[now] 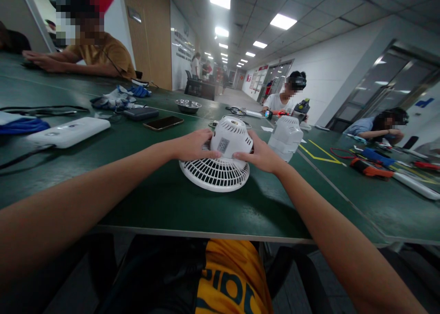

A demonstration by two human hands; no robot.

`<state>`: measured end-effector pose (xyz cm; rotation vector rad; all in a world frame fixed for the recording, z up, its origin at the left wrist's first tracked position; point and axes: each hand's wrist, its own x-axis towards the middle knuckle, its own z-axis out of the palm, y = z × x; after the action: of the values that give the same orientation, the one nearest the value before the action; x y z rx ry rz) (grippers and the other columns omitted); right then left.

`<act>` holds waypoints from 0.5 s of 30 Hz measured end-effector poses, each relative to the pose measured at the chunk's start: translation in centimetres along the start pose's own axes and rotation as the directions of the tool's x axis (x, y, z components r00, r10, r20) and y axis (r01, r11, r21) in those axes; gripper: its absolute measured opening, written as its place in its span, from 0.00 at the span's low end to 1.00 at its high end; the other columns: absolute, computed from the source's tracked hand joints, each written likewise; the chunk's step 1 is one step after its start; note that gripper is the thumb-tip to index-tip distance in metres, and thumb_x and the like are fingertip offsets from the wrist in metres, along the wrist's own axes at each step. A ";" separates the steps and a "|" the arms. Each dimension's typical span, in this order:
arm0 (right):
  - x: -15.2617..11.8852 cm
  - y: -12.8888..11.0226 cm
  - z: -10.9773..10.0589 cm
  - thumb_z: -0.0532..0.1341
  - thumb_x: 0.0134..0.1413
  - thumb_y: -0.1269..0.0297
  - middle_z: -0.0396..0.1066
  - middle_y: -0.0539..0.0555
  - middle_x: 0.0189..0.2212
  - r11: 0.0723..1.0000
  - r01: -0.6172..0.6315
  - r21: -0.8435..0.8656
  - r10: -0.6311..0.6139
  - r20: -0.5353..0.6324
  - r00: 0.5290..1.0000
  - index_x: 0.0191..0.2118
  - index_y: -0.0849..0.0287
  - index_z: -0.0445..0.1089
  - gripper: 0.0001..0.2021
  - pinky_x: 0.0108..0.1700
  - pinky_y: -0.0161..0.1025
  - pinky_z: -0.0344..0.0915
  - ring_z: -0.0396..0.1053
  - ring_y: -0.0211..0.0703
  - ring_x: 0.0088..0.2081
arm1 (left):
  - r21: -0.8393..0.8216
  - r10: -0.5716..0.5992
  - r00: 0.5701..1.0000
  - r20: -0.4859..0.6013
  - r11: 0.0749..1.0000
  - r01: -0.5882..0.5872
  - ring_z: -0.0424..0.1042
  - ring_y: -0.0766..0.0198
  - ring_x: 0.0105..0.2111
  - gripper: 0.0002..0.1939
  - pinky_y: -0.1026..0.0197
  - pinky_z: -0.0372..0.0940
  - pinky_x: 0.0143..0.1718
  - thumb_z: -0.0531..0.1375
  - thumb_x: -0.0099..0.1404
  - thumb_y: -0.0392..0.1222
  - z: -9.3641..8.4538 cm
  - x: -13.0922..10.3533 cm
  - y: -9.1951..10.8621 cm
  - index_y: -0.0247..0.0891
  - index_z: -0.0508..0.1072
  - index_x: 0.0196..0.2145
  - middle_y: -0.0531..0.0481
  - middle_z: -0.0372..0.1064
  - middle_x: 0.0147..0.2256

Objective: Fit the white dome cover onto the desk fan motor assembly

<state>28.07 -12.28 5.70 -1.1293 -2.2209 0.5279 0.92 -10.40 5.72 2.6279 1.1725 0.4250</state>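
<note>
A white fan head [231,137] rests on the green table in front of me, its round slatted grille [216,174] facing down and its motor housing on top. My left hand [197,144] grips the housing from the left, thumb along its lower edge. On the opposite side my right hand [259,153] wraps the housing, its thumb also pressed near the base. The far fingers of both hands are partly hidden behind the housing. Just beyond my right hand stands a separate white plastic part [286,137] with vent slots.
To the left lie a white power strip [70,131], a phone [163,123], a dark box [141,113] and gloves [117,98]. A metal bowl [188,106] stands farther back. An orange-and-black tool [371,168] lies at right. Other people sit around the table.
</note>
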 end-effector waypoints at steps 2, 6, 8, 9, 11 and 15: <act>0.0 0.0 0.0 0.70 0.49 0.45 0.69 0.59 0.58 1.000 0.000 -0.010 -0.001 -0.002 1.000 0.64 0.52 0.58 0.40 0.60 0.67 0.65 0.69 0.64 0.58 | -0.002 0.010 1.000 -0.007 1.000 -0.010 0.67 0.45 0.57 0.43 0.49 0.64 0.54 0.54 0.62 0.70 0.0 0.0 0.0 0.35 0.65 0.64 0.36 0.64 0.61; 0.0 0.0 0.0 0.69 0.49 0.44 0.68 0.59 0.58 1.000 0.012 -0.025 -0.012 -0.010 1.000 0.63 0.52 0.58 0.39 0.61 0.65 0.65 0.69 0.63 0.58 | -0.016 -0.007 1.000 -0.001 1.000 0.007 0.68 0.46 0.57 0.44 0.49 0.65 0.53 0.53 0.62 0.71 0.1 0.0 -0.2 0.38 0.62 0.65 0.37 0.62 0.62; 0.0 -0.1 -0.1 0.69 0.49 0.43 0.69 0.59 0.58 1.000 0.009 -0.027 -0.009 -0.010 1.000 0.63 0.53 0.58 0.40 0.60 0.65 0.65 0.69 0.63 0.58 | -0.007 -0.007 1.000 -0.001 1.000 0.007 0.67 0.46 0.57 0.43 0.49 0.65 0.54 0.53 0.62 0.71 0.1 0.0 -0.2 0.38 0.64 0.64 0.37 0.63 0.61; 0.0 -0.1 -0.1 0.69 0.49 0.43 0.69 0.59 0.58 0.999 0.008 -0.031 -0.009 -0.011 1.000 0.63 0.53 0.58 0.40 0.60 0.65 0.65 0.69 0.63 0.58 | -0.002 -0.003 1.000 -0.004 1.000 0.003 0.67 0.46 0.57 0.43 0.49 0.65 0.54 0.53 0.62 0.71 0.1 0.0 -0.2 0.37 0.64 0.64 0.37 0.64 0.61; 0.0 -0.1 -0.1 0.70 0.49 0.43 0.69 0.59 0.59 0.999 0.014 -0.040 -0.014 -0.012 1.000 0.63 0.52 0.58 0.40 0.60 0.65 0.65 0.69 0.63 0.58 | 0.002 0.006 1.000 -0.009 1.000 -0.006 0.67 0.46 0.57 0.43 0.50 0.65 0.54 0.53 0.62 0.71 0.0 0.0 -0.1 0.35 0.65 0.63 0.36 0.64 0.60; 0.0 -0.1 -0.1 0.69 0.49 0.43 0.68 0.58 0.59 0.999 0.022 -0.029 -0.022 -0.002 1.000 0.64 0.50 0.58 0.40 0.60 0.66 0.65 0.68 0.64 0.58 | 0.005 0.015 1.000 -0.013 1.000 -0.015 0.67 0.46 0.57 0.42 0.49 0.64 0.55 0.54 0.63 0.70 0.0 0.0 -0.1 0.37 0.66 0.63 0.37 0.64 0.60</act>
<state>28.09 -12.33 5.85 -1.1180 -2.2431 0.4860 0.90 -10.33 5.66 2.6433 1.1597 0.4432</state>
